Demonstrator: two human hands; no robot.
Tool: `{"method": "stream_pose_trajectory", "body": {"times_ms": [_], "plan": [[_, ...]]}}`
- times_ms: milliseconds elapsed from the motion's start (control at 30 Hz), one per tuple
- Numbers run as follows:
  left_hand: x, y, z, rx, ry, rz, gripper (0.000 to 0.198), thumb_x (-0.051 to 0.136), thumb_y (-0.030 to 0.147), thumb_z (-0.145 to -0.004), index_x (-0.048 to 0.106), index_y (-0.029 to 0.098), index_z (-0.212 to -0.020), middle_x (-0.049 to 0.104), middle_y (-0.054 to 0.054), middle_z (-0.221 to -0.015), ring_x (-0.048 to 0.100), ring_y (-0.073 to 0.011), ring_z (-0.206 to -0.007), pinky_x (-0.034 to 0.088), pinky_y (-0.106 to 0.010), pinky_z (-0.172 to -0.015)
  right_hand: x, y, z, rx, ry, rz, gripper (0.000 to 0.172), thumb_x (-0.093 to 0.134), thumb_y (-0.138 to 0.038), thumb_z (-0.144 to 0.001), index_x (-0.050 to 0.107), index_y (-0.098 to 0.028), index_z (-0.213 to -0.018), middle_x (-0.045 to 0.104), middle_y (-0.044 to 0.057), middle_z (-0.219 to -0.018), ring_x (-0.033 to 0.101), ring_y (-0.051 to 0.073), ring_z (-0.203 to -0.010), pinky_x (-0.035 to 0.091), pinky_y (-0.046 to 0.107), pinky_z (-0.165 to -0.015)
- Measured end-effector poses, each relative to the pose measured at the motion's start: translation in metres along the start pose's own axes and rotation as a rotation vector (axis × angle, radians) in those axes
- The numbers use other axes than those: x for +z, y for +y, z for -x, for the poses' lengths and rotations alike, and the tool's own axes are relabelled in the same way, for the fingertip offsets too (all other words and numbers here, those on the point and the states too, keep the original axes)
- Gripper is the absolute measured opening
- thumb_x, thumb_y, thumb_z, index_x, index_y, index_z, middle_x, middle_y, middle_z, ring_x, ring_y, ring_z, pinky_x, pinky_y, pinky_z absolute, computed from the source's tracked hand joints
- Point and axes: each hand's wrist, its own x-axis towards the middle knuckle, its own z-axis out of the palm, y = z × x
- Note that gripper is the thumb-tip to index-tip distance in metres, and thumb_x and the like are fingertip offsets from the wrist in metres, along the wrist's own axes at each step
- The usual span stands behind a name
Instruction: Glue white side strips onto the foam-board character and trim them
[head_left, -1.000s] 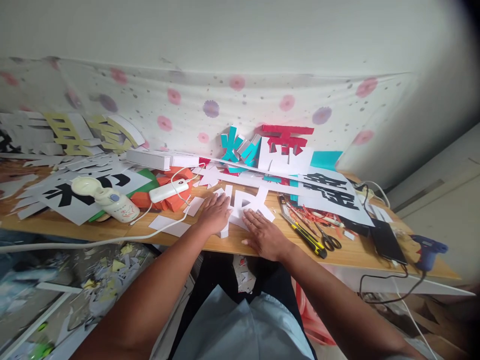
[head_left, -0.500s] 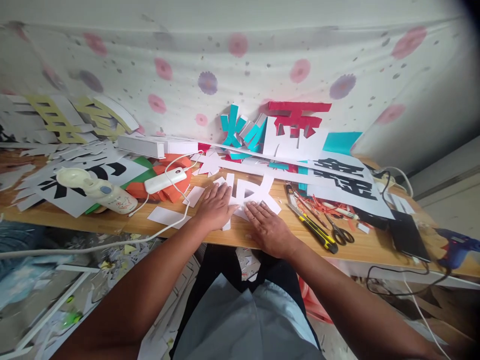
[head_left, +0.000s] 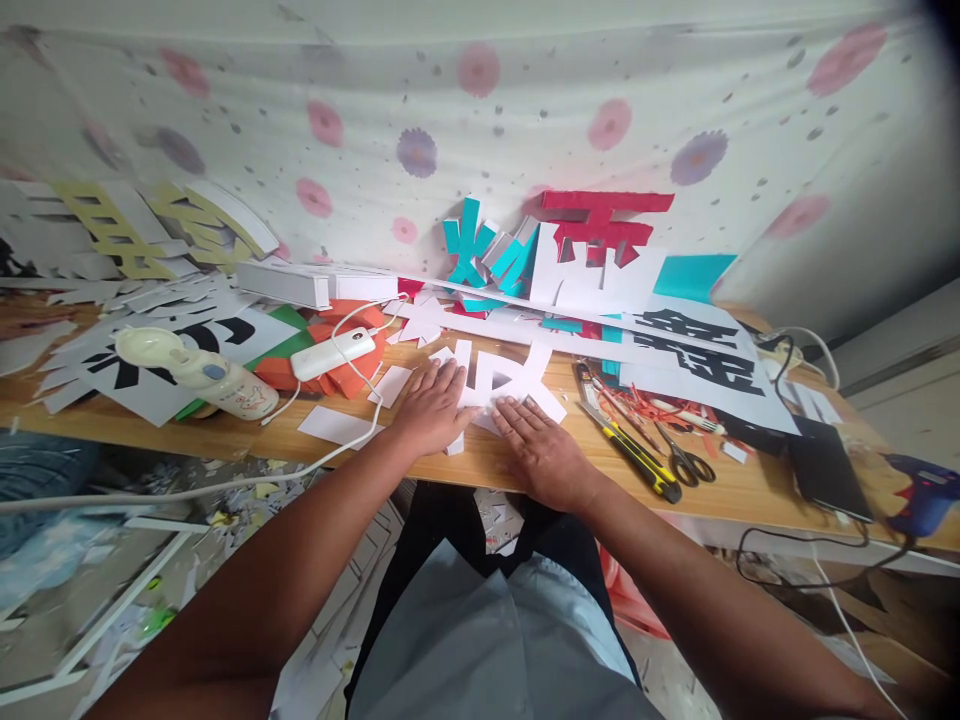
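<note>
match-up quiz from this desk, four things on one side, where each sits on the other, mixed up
1 white foam cut-out character
2 yellow and black utility knife
3 blue glue gun
4 red foam character

A far right end of the wooden table
B leaning on the flowered cloth
C under left hand and right hand
D beside the black-handled scissors

Pairs: 1-C, 2-D, 3-A, 4-B
</note>
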Motion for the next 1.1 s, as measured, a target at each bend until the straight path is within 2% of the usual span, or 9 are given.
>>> {"method": "stream_pose_trajectory", "body": {"times_ms": [133,233,367,667,900,1100], "plan": [[-0.0014,0.0016,0.0009,0.005,0.005,0.010,0.090,0.034,0.071,-0.110,0.028,0.012,-0.178,0.017,-0.014,-0.187,0.010,-0.0384,-0.175,0.011,-0.053,-0.141,-0.0033,-0.0021,0.0000,0.007,-0.010,0.006,0.076,0.061,-0.028,-0.108,0.035,-0.002,-0.175,0.030,0.025,-0.181,0.028,0.039,-0.171,0.023,0.061,-0.142],[-0.0041,0.0030,0.0017,0.002,0.001,0.012,0.091,0.035,0.071,-0.110,0.029,0.010,-0.178,0.018,-0.015,-0.187,0.011,-0.0397,-0.175,0.011,-0.053,-0.141,-0.0035,-0.0022,0.0005,-0.002,-0.004,0.007,0.079,0.061,-0.027,-0.108,0.030,-0.003,-0.177,0.029,0.024,-0.182,0.027,0.039,-0.171,0.022,0.062,-0.142],[-0.0051,0.0029,0.0028,0.003,0.002,0.023,0.091,0.036,0.071,-0.110,0.028,0.013,-0.179,0.017,-0.013,-0.188,0.010,-0.0381,-0.175,0.011,-0.053,-0.141,-0.0012,-0.0011,0.0013,-0.009,0.010,0.014,0.084,0.062,-0.024,-0.106,0.025,-0.005,-0.179,0.028,0.023,-0.182,0.027,0.038,-0.171,0.022,0.062,-0.142],[-0.0022,0.0010,0.0039,0.003,0.025,0.027,0.090,0.035,0.074,-0.109,0.030,0.016,-0.178,0.019,-0.011,-0.188,0.011,-0.0375,-0.175,0.011,-0.052,-0.142,-0.0012,-0.0016,0.0005,0.011,-0.030,0.045,0.079,0.063,-0.022,-0.102,0.037,-0.001,-0.174,0.027,0.024,-0.182,0.027,0.039,-0.171,0.022,0.061,-0.142],[-0.0036,0.0018,0.0034,-0.006,0.002,0.022,0.092,0.032,0.075,-0.110,0.028,0.014,-0.179,0.018,-0.013,-0.188,0.010,-0.0380,-0.175,0.011,-0.053,-0.141,-0.0012,-0.0018,0.0002,0.002,-0.011,0.032,0.082,0.065,-0.024,-0.101,0.037,-0.003,-0.175,0.029,0.024,-0.182,0.029,0.039,-0.171,0.023,0.062,-0.142],[-0.0040,0.0009,0.0070,0.004,0.031,0.021,0.089,0.036,0.072,-0.110,0.032,0.014,-0.177,0.022,-0.015,-0.186,0.013,-0.0379,-0.175,0.013,-0.053,-0.141,-0.0028,-0.0062,-0.0003,0.000,0.008,0.069,0.081,0.064,-0.020,-0.099,0.038,-0.002,-0.174,0.030,0.025,-0.181,0.031,0.038,-0.170,0.026,0.061,-0.141]]}}
